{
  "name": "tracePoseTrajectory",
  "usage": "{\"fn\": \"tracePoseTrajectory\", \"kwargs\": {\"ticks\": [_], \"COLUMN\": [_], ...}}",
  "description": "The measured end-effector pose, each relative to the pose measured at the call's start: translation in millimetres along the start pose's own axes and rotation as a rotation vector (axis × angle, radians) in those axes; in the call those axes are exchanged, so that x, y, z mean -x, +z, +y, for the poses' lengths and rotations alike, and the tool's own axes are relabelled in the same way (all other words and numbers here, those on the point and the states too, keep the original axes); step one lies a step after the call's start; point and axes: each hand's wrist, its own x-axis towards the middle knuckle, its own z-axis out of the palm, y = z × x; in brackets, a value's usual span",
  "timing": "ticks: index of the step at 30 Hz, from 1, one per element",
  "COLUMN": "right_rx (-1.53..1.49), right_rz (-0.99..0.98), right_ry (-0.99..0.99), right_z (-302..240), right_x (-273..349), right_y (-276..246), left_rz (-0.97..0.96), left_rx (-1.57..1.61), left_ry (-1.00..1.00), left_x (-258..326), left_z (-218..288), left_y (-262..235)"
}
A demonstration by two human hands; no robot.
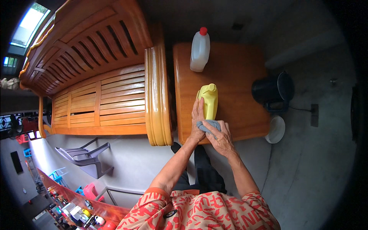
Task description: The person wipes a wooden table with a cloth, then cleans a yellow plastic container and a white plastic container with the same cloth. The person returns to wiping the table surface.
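A yellow plastic bottle [211, 102] with a handle and a yellow cap is on the brown wooden table [239, 84]. My left hand [196, 124] holds it along its left side, with the fingers pointing away from me. Bunched in my right hand [223, 141] is a grey-blue cloth [208, 125], which is at the near end of the bottle. The fingers of the right hand are closed round the cloth. My two hands are close together, and the cloth and fingers hide the near end of the bottle.
Farther back on the table is a translucent jug [200, 51] with a red cap. A dark electric kettle [272, 91] stands at the right, above a white basin [275, 129]. A slatted wooden bench [119, 96] is left of the table, with a grey plastic chair [90, 159] nearer me.
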Motion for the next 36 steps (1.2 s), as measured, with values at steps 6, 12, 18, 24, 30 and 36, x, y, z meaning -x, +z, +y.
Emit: {"fn": "tracePoseTrajectory", "kwargs": {"ticks": [6,12,18,24,30,36], "right_rx": [-0.635,-0.598,-0.369,-1.281,-1.400,-0.949], "right_rz": [0.032,0.249,0.448,0.361,0.266,0.407], "right_ry": [0.220,0.243,0.162,0.324,0.347,0.284], "right_z": [-16,-46,-69,-66,-70,-41], "right_x": [16,20,11,6,2,3], "right_y": [-15,32,34,39,39,68], "left_rz": [0.136,-0.065,-0.090,-0.172,-0.519,-0.385], "left_rx": [0.371,0.930,0.831,1.048,1.068,1.558], "left_ry": [-0.421,-0.536,-0.565,-0.526,-0.673,-0.809], "left_x": [40,78,74,73,95,98], "left_z": [31,47,29,40,-4,3], "left_y": [-54,-85,-114,-141,-156,-151]}}
